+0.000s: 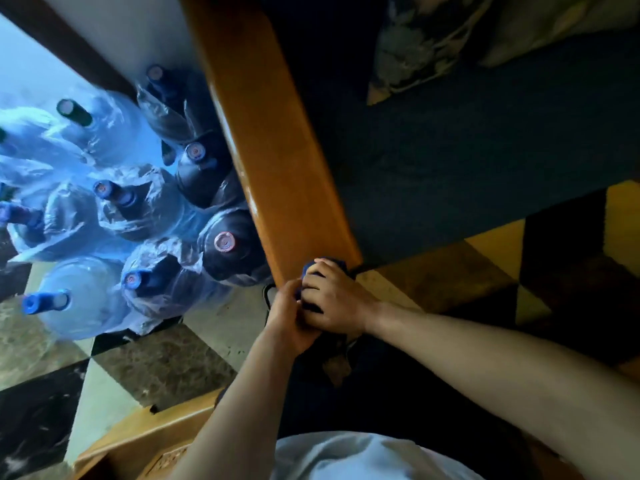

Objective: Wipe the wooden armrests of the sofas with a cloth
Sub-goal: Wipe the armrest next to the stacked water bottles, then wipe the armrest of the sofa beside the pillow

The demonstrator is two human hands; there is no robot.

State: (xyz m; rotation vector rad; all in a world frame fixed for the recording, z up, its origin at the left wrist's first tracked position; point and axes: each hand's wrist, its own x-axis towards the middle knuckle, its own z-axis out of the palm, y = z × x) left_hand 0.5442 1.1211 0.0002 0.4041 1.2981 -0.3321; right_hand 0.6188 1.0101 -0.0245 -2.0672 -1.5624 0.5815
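Both hands meet at the near end of the wooden armrest [277,161]. The right hand [332,299] has its fingers curled over a dark blue cloth [325,263]; its grip is closed round the bunched fabric, which is pressed against the armrest's end. The left hand [287,317] lies against the right one, fingers bent in at the cloth's lower edge; whether its grip has actual hold of the fabric cannot be told, as the right hand covers it. Only a small part of the cloth shows above the knuckles.

The armrest runs away from the hands as a broad, orange-brown plank. To one side of it lies the dark sofa seat [467,168], with a patterned cushion [433,43] at the far end. On the other side of the armrest stands a cluster of large water bottles [138,209], several wrapped in clear plastic, capped, close against the wood. Chequered floor tiles [145,368] lie below the bottles. A second wooden piece [145,434] sits nearer the person than the armrest.
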